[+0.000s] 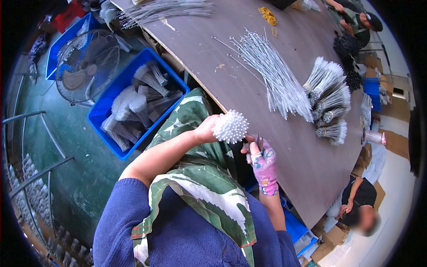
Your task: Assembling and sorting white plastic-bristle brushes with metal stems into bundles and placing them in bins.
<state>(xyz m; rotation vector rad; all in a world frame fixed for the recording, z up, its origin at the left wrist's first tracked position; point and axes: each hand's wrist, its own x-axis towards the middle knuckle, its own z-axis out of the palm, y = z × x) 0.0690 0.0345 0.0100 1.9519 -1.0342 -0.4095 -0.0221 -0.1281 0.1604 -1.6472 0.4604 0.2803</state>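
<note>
My left hand (207,129) is closed around a bundle of thin wire brushes (230,127), seen end-on as a round cluster of white tips. Close beside it on the right, my right hand (264,167), in a pink flowered glove with bare fingertips, grips a small dark metal tool that looks like snips (259,141). Both hands are near the table edge, above my lap. Further off on the brown table (307,169) lie a loose pile of long wire brushes with looped ends (271,71) and several tied brush bundles (329,98).
At left, a blue bin (100,129) holds more brush bundles, with a standing fan (89,66) behind it. Yellow rubber bands (267,16) and another brush pile (169,11) lie on the far tabletop. One person (356,22) sits at far right, another (362,196) at right.
</note>
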